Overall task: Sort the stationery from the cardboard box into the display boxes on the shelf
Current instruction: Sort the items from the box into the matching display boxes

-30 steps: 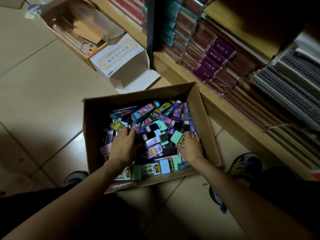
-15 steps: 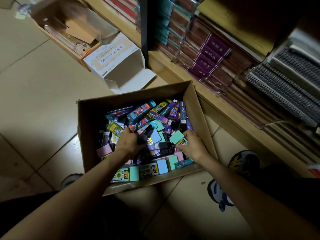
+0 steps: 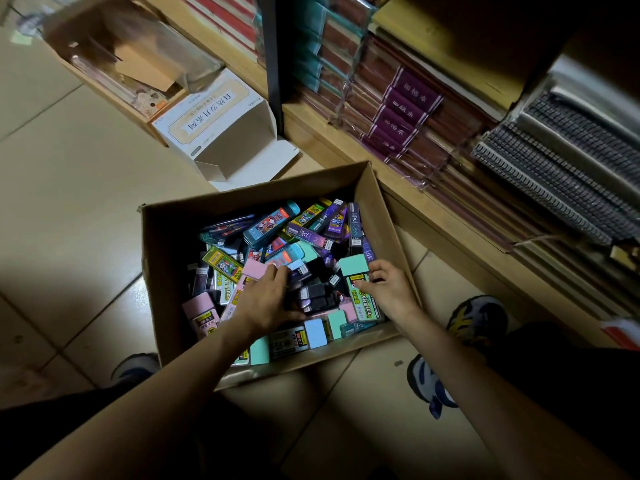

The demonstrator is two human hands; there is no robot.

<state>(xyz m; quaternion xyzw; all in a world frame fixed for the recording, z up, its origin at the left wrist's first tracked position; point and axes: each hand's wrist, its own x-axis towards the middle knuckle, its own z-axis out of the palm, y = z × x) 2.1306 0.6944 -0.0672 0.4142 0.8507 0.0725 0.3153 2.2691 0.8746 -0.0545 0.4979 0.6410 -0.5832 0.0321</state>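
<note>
Crouched on a tiled floor, a person reaches both hands into an open cardboard box [image 3: 166, 258] at centre frame, which is heaped with slim stationery packs [image 3: 270, 225] lying at every angle. The left hand [image 3: 266, 299] lies knuckles-up over dark packs at the middle of the pile, fingers curled down among them. Its palm is hidden, so whether it grips anything cannot be told. The right hand [image 3: 388, 289] pinches a green pack [image 3: 367, 304] near the box's right wall, thumb on the label. The pack's long axis runs up and down the frame, leaning slightly left, with the plain mint end toward the top. Its label reads "200"; the smaller print is too fine to read. At upper left an empty white carton [image 3: 211, 119] carries Chinese characters, upside down to the camera. Purple-labelled notebooks [image 3: 405, 112], also lettered in Chinese, and spiral pads [image 3: 554, 174] fill the shelf [image 3: 346, 147] at upper right, their far ends lost in shadow. The forearms are cut off at the bottom edge.
</note>
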